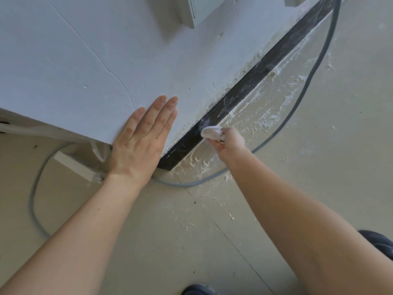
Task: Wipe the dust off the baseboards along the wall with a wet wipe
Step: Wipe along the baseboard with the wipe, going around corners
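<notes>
A black baseboard [253, 81] runs along the foot of the white wall [85, 60], from the lower middle up to the top right. White dust streaks its upper stretch. My right hand [228, 143] grips a bunched white wet wipe [210, 133] and presses it against the baseboard near its lower end. My left hand [140, 139] lies flat on the wall with straight fingers, just left of the baseboard's end.
White dust and crumbs [255, 116] lie on the beige floor beside the baseboard. A grey cable [314, 69] loops over the floor past my right hand and round the wall corner. A white box [78, 167] sits at the corner's foot. Dark shoes [378, 241] show at the bottom.
</notes>
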Motion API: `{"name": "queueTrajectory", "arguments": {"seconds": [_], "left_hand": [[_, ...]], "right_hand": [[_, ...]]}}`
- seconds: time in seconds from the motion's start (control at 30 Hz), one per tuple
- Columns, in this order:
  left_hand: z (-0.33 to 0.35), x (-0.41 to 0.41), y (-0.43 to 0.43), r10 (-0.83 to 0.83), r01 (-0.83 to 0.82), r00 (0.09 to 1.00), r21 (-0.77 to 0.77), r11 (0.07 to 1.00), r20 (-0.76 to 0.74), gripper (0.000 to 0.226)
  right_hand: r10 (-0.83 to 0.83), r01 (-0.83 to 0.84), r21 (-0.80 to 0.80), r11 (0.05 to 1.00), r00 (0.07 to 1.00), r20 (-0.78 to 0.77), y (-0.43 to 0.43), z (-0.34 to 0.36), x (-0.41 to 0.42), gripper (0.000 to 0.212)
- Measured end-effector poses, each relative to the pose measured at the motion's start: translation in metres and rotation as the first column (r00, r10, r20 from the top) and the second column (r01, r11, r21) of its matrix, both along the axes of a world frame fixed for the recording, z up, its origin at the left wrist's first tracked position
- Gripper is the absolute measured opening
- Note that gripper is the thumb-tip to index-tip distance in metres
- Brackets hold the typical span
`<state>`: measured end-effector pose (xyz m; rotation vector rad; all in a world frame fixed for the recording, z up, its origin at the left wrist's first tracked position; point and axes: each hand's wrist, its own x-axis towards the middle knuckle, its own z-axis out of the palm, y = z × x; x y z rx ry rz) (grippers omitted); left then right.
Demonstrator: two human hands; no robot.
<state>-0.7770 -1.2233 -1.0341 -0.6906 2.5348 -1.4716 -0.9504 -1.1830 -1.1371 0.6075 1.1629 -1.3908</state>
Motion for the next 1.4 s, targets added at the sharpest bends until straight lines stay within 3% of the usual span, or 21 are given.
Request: {"name": "queueTrajectory", "arguments": {"seconds": [0.03,0.1,0.13,0.2,0.23,0.27,0.4,0.53,0.6,0.67,0.73,0.8,0.87,0.93,1.0,1.13,1.27,1.4], "left_hand": [[0.0,0.0,0.0,-0.003,0.003,1.0,-0.001,1.0,-0.005,0.064],[0.0,0.0,-0.001,-0.006,0.006,1.0,-0.011,1.0,0.001,0.063],[-0.001,0.0,-0.001,-0.008,0.008,1.0,-0.013,1.0,0.002,0.063],[-0.001,0.0,-0.001,-0.018,0.018,1.0,-0.017,1.0,-0.011,0.061],[-0.001,0.0,-0.001,-0.018,0.018,1.0,-0.017,1.0,-0.015,0.061],[-0.001,0.0,0.0,-0.015,0.015,1.0,-0.02,1.0,-0.008,0.062],[0.004,-0.002,0.001,0.009,-0.008,0.999,-0.043,0.999,0.042,0.065],[0.005,0.0,0.003,0.026,-0.025,0.998,-0.032,0.999,0.053,0.063],[0.005,-0.001,0.004,0.028,-0.028,0.998,-0.008,1.0,0.056,0.067],[0.006,-0.002,0.004,0.03,-0.03,0.997,-0.011,0.999,0.07,0.06],[0.005,-0.001,0.004,0.031,-0.032,0.998,0.0,1.0,0.054,0.06],[0.004,0.0,0.003,0.033,-0.033,0.999,0.005,0.999,0.037,0.063],[0.003,0.0,0.004,0.022,-0.022,0.999,0.007,1.0,0.035,0.063],[0.003,-0.001,0.005,0.03,-0.03,0.998,-0.002,1.0,0.058,0.063],[0.003,-0.001,0.005,0.04,-0.04,0.997,-0.001,0.999,0.067,0.063],[0.004,0.001,0.005,0.041,-0.042,0.999,0.019,0.999,0.033,0.062],[0.004,0.0,0.004,0.043,-0.044,0.999,0.041,0.998,0.022,0.061],[0.005,-0.002,0.005,0.038,-0.039,0.999,0.038,0.999,0.022,0.063]], "right_hand": [[-0.036,0.035,-0.016,0.999,0.999,-0.031,0.003,-0.001,-0.007,0.012],[0.018,-0.012,0.05,0.999,0.994,-0.108,0.012,0.006,-0.002,0.02],[0.129,-0.116,0.096,0.989,0.98,-0.153,0.015,0.006,0.012,0.027],[0.48,-0.447,0.181,0.876,0.848,-0.227,0.021,0.001,0.053,0.031],[0.593,-0.573,0.154,0.805,0.779,-0.205,0.025,0.003,0.077,0.031],[0.623,-0.619,0.069,0.782,0.774,-0.115,0.03,0.002,0.098,0.032],[0.512,-0.503,-0.094,0.859,0.849,0.134,0.017,-0.001,0.126,0.036],[0.545,-0.54,-0.084,0.837,0.837,0.053,-0.013,0.01,0.103,0.013],[0.554,-0.549,-0.103,0.83,0.832,0.03,-0.015,0.017,0.088,0.014],[0.468,-0.451,-0.156,0.879,0.878,0.098,-0.005,0.018,0.068,0.023],[0.244,-0.214,-0.169,0.962,0.953,0.181,0.01,0.013,0.049,0.029],[0.187,-0.176,-0.092,0.98,0.975,0.124,0.02,0.008,0.041,0.029],[0.433,-0.433,-0.014,0.901,0.901,-0.016,0.024,0.01,0.051,0.022],[0.566,-0.565,-0.039,0.824,0.825,0.015,0.022,0.012,0.076,0.011],[0.58,-0.576,-0.068,0.815,0.811,0.078,0.015,0.012,0.096,0.01],[0.464,-0.463,-0.031,0.886,0.881,0.091,-0.006,0.016,0.08,0.01],[0.375,-0.377,-0.046,0.925,0.926,-0.048,-0.014,0.027,0.015,0.022],[0.099,-0.105,-0.068,0.992,0.991,-0.087,-0.007,0.013,-0.03,0.018]]}}
